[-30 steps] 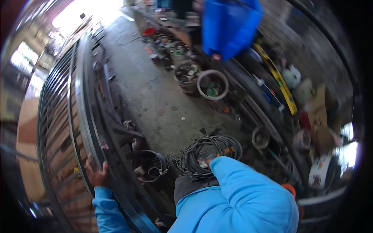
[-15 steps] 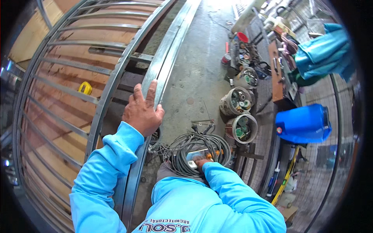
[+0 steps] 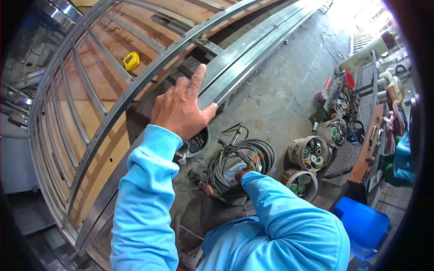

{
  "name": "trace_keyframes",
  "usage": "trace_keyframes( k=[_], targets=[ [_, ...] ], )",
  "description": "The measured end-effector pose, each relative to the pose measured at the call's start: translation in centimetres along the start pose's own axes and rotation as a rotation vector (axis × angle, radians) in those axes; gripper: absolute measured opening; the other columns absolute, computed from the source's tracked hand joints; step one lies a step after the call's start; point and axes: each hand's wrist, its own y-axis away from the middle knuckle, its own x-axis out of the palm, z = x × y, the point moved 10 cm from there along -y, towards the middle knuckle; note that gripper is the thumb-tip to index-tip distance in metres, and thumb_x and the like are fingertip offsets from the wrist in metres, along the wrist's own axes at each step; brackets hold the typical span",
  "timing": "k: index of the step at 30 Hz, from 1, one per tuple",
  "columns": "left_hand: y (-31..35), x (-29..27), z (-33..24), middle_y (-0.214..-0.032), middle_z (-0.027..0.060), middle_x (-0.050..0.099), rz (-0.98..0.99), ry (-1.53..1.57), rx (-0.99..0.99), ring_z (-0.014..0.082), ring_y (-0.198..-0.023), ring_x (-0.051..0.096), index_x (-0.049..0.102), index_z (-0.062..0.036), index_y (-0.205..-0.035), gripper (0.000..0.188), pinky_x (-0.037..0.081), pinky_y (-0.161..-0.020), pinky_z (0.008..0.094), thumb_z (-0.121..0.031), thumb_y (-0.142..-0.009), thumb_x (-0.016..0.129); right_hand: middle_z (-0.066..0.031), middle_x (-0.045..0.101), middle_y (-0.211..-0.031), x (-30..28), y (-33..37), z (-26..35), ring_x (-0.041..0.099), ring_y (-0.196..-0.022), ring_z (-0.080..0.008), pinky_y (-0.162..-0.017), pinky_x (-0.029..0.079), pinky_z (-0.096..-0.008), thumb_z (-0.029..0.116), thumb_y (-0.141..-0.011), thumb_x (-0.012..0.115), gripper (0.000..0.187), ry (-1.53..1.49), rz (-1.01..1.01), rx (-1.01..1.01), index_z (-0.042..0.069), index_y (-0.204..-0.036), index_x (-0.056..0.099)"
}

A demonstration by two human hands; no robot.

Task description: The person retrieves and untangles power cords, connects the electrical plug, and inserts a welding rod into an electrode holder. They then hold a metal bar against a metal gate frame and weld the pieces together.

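Observation:
My left hand (image 3: 183,106) rests on two long metal bars (image 3: 257,52) lying side by side, its index finger and thumb stretched out. To the right, my right hand (image 3: 242,174) reaches down into a coil of dark cable (image 3: 266,151). Sleeve and cable hide most of its fingers, so I cannot tell what they hold. Inside the coil show an orange part (image 3: 256,161) and something pale blue. A black-and-metal piece, perhaps a clamp (image 3: 236,134), sits at the coil's far edge. Under my left wrist stands a bucket (image 3: 205,140), partly covered.
A barred metal frame (image 3: 129,88) lies left over plywood, with a yellow tape measure (image 3: 131,61) on it. Buckets of grinding discs (image 3: 314,153) stand to the right, near a blue plastic container (image 3: 361,226). A red-handled tool (image 3: 322,94) lies beyond them.
The view has turned, so the bars and frame now slant to the right and the buckets sit lower. My left hand stays on the bars; my right hand is still in the coil.

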Motion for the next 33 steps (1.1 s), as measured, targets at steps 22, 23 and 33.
trace_keyframes(
  k=[22, 23, 33],
  targets=[
    [-3.3, 2.3, -0.3, -0.134, 0.0203, 0.050, 0.135, 0.441, 0.106, 0.0307, -0.126, 0.049, 0.029, 0.0002, -0.145, 0.089, 0.039, -0.105, 0.0400, -0.012, -0.067, 0.070, -0.0106, 0.060, -0.124, -2.5, -14.5, -7.5, 0.055, -0.118, -0.0281, -0.098, 0.042, -0.0470, 0.029, -0.092, 0.045, 0.033, 0.107, 0.054, -0.096, 0.015, -0.116, 0.063],
    [-3.0, 2.6, 0.0, -0.143, 0.0197, 0.040, 0.190, 0.488, 0.075, 0.0303, -0.130, 0.044, 0.022, 0.0015, -0.147, 0.095, 0.036, -0.108, 0.0406, -0.017, -0.070, 0.074, -0.0106, 0.060, -0.124, -3.2, -15.4, -6.9, 0.055, -0.118, -0.0281, -0.098, 0.042, -0.0472, 0.029, -0.092, 0.045, 0.033, 0.104, 0.043, -0.112, 0.015, -0.116, 0.063],
    [2.7, 3.6, 6.7, -0.144, 0.0223, 0.038, -0.426, 0.935, -0.860, 0.0324, -0.126, 0.045, 0.028, 0.0046, -0.144, 0.089, 0.037, -0.103, 0.0385, -0.036, -0.080, 0.075, -0.0107, 0.060, -0.122, -7.1, -25.4, -7.0, 0.056, -0.115, -0.0284, -0.097, 0.042, -0.0491, 0.030, -0.091, 0.046, 0.032, 0.011, -0.087, -0.120, 0.015, -0.114, 0.063]
  ],
)
